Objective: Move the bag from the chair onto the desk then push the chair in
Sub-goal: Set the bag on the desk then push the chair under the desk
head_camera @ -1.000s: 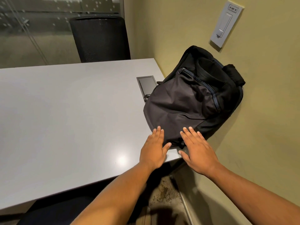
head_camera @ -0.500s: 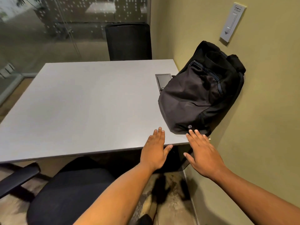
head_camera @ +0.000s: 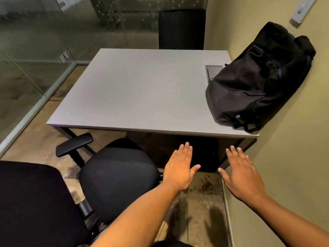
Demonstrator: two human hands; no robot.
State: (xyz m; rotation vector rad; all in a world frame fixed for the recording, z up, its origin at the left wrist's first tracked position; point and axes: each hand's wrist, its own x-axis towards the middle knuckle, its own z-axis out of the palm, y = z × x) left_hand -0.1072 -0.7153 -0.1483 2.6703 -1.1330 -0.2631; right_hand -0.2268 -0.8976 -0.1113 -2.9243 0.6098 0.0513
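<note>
A second black chair (head_camera: pixel 181 29) is seen at the far side, its back against a frosted glass partition (head_camera: pixel 35 50). A white wall switch plate (head_camera: pixel 300 12) is mounted on the yellow-green wall (head_camera: pixel 293 166). Mottled brown flooring (head_camera: pixel 201 202) is visible below, bordered by a metal baseboard strip (head_camera: pixel 227 211).

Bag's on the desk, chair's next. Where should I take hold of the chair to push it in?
Grip the top of the backrest, coming from behind it on your left. It is the nearest broad edge, and the seat already points toward the desk. Both hands are empty.
</note>
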